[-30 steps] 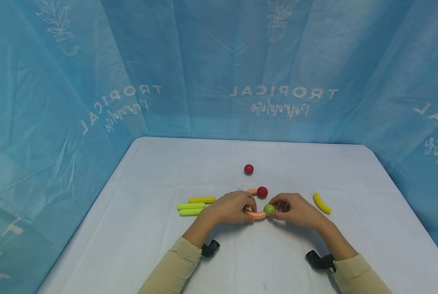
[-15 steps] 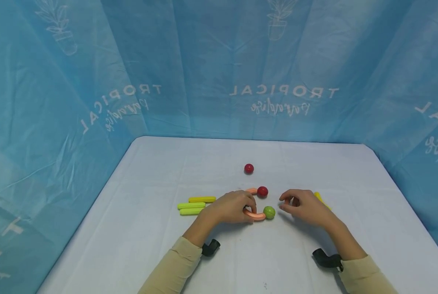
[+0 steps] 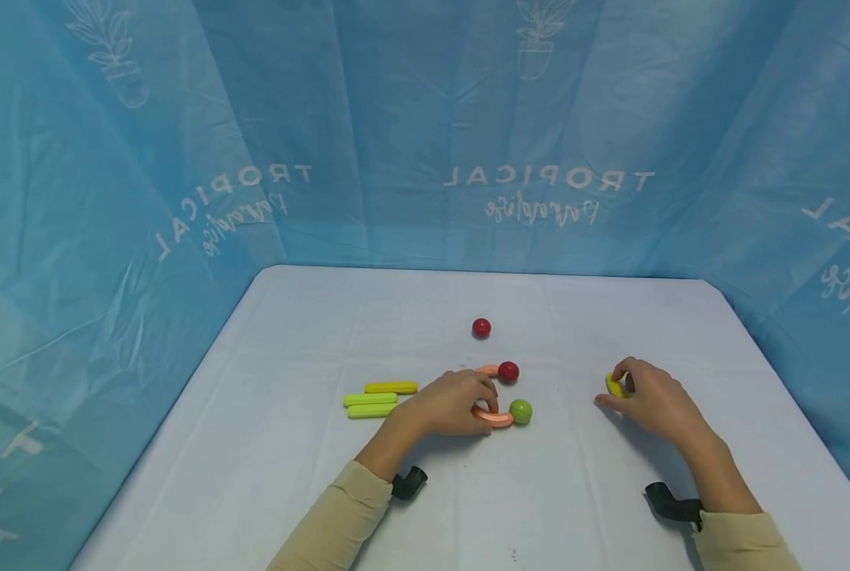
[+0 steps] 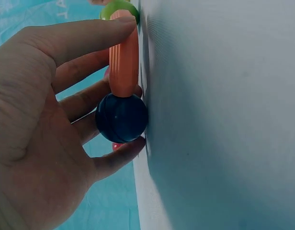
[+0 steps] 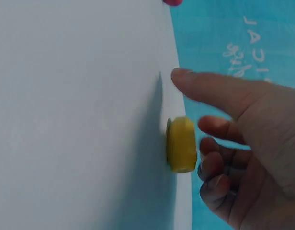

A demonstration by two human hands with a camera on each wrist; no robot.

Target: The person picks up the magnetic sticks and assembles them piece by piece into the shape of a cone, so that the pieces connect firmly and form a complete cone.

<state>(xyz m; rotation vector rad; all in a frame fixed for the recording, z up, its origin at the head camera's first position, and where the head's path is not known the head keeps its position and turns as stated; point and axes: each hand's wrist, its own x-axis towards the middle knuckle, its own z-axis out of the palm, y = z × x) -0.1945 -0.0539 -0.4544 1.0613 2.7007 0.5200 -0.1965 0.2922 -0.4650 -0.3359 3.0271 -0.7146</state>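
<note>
In the head view my left hand (image 3: 457, 403) holds a curved orange rod (image 3: 499, 419), whose right end meets a green ball (image 3: 521, 411). The left wrist view shows my thumb on that rod and a dark blue ball (image 4: 121, 118) at its near end, with fingers behind both. Over to the right, my right hand (image 3: 653, 400) is at a curved yellow rod (image 3: 614, 385) lying on the table. Seen from the right wrist, thumb and fingers stand apart from the yellow rod, with a gap on each side.
Beyond the left hand, a second orange rod (image 3: 488, 370), partly hidden, meets a red ball (image 3: 508, 372). Another red ball (image 3: 481, 327) lies farther back. Left of the hand are a straight yellow rod (image 3: 392, 387) and two lime-green rods (image 3: 371, 400) on the white table (image 3: 311, 317).
My right hand has let go of the green ball and moved right to the curved yellow rod. My left hand keeps its hold on the orange rod in the same place.
</note>
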